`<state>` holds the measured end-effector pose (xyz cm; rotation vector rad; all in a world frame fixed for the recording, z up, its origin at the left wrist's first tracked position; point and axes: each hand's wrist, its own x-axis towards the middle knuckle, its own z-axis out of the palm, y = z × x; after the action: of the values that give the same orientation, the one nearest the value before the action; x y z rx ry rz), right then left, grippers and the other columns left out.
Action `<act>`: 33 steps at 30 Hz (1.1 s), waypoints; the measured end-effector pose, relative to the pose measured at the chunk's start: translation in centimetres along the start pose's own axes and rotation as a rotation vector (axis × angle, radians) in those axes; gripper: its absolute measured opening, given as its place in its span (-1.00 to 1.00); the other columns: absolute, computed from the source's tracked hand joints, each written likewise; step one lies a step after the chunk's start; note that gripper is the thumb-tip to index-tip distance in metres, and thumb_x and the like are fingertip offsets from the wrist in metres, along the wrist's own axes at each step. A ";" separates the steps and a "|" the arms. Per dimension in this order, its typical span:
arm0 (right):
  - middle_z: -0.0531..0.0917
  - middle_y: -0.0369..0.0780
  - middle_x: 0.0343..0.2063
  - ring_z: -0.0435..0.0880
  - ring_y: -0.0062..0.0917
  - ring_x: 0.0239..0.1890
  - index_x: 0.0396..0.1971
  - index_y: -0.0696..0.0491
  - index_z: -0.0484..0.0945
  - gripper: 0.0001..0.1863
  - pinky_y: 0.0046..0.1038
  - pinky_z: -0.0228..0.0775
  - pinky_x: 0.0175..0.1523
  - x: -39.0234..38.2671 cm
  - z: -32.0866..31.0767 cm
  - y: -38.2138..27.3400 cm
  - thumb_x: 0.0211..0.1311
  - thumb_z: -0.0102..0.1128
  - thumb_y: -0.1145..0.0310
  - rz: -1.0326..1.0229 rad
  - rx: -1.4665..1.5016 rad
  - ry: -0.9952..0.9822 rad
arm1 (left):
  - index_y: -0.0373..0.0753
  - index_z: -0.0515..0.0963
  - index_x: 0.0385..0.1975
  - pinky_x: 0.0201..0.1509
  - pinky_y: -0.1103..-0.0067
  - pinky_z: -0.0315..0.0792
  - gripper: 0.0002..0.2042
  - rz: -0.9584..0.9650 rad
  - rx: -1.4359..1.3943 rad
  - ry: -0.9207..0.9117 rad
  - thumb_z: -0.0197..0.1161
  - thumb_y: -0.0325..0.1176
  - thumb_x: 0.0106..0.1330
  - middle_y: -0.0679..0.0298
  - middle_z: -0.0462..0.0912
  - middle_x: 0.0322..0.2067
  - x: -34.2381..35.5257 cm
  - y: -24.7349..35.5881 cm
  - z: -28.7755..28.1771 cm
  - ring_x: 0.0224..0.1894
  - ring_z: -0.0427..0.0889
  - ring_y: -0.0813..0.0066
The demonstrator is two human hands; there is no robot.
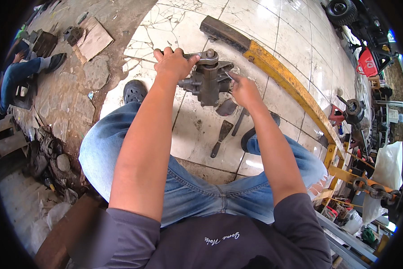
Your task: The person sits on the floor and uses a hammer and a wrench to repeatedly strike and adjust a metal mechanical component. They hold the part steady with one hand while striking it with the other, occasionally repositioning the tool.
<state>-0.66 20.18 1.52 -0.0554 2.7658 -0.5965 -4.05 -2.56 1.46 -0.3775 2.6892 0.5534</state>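
A greasy grey metal gearbox (206, 85), which looks like a steering gearbox, stands on the tiled floor between my feet. A metal arm (193, 58) sits on the shaft at its top and points left. My left hand (171, 64) is closed round that arm, thumb against its near side. On the gearbox's right side, my right hand (246, 92) pinches a thin metal tool (229, 75) whose tip is by the housing; its kind is mostly hidden by the fingers. Closer to me lie a scraper (222, 138) and a dark bar-like tool (240, 122).
A yellow steel beam (295, 87) with a dark end (226, 33) curves along the right. Flat cardboard (95, 38) and a stone slab (96, 72) lie on dirty ground to the left. Another person's jeans-clad leg (20, 74) shows far left. Chain (376, 190) hangs at right.
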 end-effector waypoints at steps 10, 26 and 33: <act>0.67 0.05 -0.20 0.64 -0.05 -0.10 0.08 -0.10 0.58 -0.61 -0.14 0.47 0.05 -0.6 2.5 1.4 0.28 -0.02 0.40 0.004 -0.074 -0.007 | -0.16 0.44 0.19 0.25 0.10 0.32 -0.25 -0.002 0.006 0.022 -0.04 0.39 0.28 0.07 0.28 0.23 -0.1 -0.1 0.2 0.34 0.03 -0.06; 0.62 0.10 -0.06 0.59 -0.04 0.02 0.15 -0.02 0.52 -0.62 -0.24 0.40 0.16 -0.7 0.6 1.1 0.39 -0.07 0.38 0.011 0.055 -0.113 | -0.16 0.44 0.20 0.27 0.10 0.31 -0.24 0.001 -0.012 0.001 -0.02 0.39 0.27 0.04 0.27 0.25 0.0 0.0 0.2 0.36 0.00 -0.08; 0.63 0.07 -0.05 0.61 -0.07 0.01 0.15 -0.02 0.52 -0.61 -0.27 0.39 0.16 -0.7 -0.4 1.4 0.38 -0.10 0.38 0.015 0.128 -0.083 | -0.16 0.44 0.19 0.27 0.09 0.31 -0.24 -0.009 -0.015 -0.003 -0.03 0.40 0.27 0.04 0.28 0.24 0.0 0.0 0.3 0.37 -0.02 -0.08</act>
<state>-0.10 21.69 1.51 -0.0306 2.6398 -0.7481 -3.95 -2.49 1.23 -0.3924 2.6809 0.5711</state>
